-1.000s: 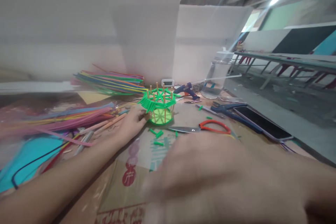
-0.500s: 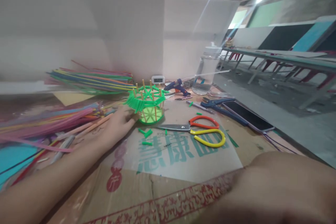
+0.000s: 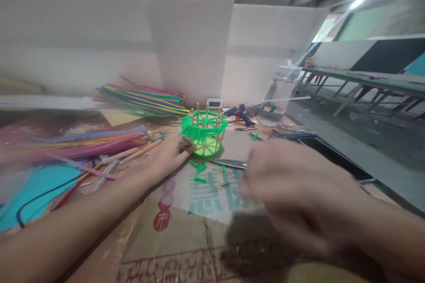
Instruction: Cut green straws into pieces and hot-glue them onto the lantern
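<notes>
A green pipe-cleaner frame (image 3: 206, 130) with upright wooden sticks and a round green base stands at the middle of the table. My left hand (image 3: 174, 154) is at its lower left side, fingers curled against the base, partly hidden. My right hand (image 3: 282, 177), smeared by motion, hovers above the scissors (image 3: 232, 164); only their blade shows, and the handles are hidden behind the hand. Whether the right hand's fingers touch the scissors or hold anything cannot be seen. Several short green cut pieces (image 3: 201, 180) lie before the frame.
Bundles of coloured pipe cleaners (image 3: 142, 99) lie at the left and back. A blue glue gun (image 3: 241, 114), a small digital clock (image 3: 214, 103) and a clear bottle (image 3: 277, 93) stand behind. A phone (image 3: 335, 157) lies at the right edge. Printed cardboard (image 3: 166, 252) covers the tabletop.
My right hand has come in from the lower right to above the scissors, covering their handles. The view has turned left, shifting things rightward. My left hand stays at the green frame.
</notes>
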Demonstrator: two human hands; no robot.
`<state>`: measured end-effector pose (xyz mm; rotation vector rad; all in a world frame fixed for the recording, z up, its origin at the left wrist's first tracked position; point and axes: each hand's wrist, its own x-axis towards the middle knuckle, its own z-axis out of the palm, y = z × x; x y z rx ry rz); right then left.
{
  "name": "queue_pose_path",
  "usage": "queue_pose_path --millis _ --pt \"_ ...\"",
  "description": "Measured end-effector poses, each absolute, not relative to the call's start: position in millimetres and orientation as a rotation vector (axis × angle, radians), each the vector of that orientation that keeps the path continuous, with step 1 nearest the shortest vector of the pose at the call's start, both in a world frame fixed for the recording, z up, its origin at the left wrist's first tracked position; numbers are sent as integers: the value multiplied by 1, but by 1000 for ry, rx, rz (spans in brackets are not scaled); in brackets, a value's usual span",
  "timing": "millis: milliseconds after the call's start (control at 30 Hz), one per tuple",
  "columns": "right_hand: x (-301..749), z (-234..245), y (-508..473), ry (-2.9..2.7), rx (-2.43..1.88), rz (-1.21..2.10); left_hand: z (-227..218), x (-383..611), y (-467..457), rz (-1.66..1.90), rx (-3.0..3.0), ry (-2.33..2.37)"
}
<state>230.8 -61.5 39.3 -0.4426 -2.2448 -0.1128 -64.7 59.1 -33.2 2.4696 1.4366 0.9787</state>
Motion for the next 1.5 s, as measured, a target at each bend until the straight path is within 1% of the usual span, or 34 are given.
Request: queue_pose_path --millis 33,100,233,367,533,733,1000,1333,1500 --pt "216 53 -37 -2268 -432 -82 -33 -64 58 960 2483 1438" --pt "195 66 3 -2189 -506 -165 -30 -62 56 933 2534 1437" --pt "186 47 39 -2242 -693 -261 -23 -58 52 881 2657 1397" --pt "187 32 44 -2268 -774 -238 -18 -56 49 855 2696 1404" --pt "180 33 51 -2297 -867 -159 -18 -55 50 799 2703 1425" --pt "175 30 53 -2304 -869 -114 -19 -56 50 792 2683 1431" --pt "176 31 52 -2274 -879 -203 -17 -55 49 808 2686 1429" --pt "174 27 58 -2272 -881 -215 -18 -55 49 799 2721 1422" --pt "178 24 58 -2220 -752 -252 -19 -56 49 816 2707 1417"
